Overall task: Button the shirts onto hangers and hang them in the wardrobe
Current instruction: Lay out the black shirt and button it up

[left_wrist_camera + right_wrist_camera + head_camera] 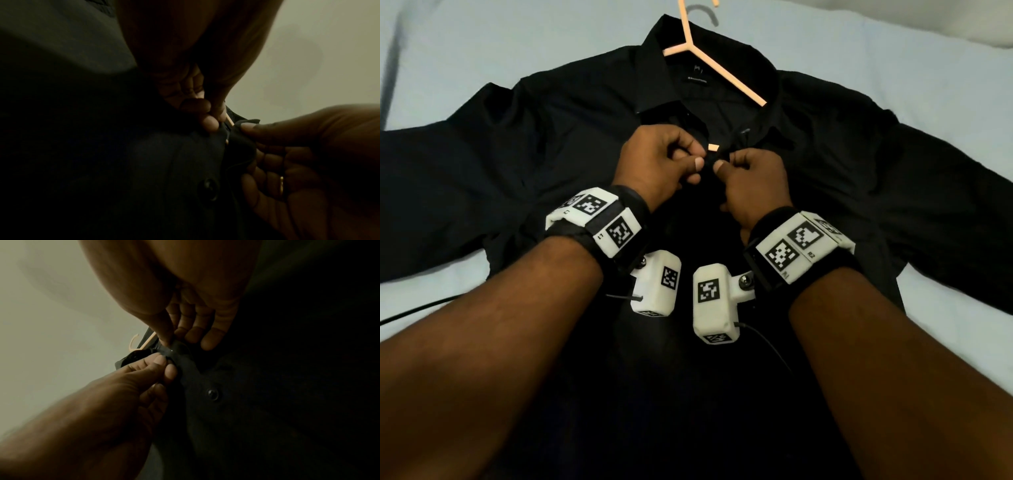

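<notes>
A black shirt (524, 144) lies flat on a pale bed sheet, with a peach plastic hanger (709, 58) inside its collar and the hook sticking out at the top. My left hand (664, 164) pinches the left front edge just below the collar. My right hand (750, 178) pinches the right front edge opposite it. The two thumbs almost meet over the placket. A black button (209, 189) (212, 393) sits fastened lower down the placket. A small piece of the hanger (713, 147) shows between the hands.
The light blue bed sheet (465, 51) surrounds the shirt on all sides. The sleeves spread out left and right. A black cable (410, 311) runs off at the left edge. White pillow or bedding (962, 20) lies at the top right.
</notes>
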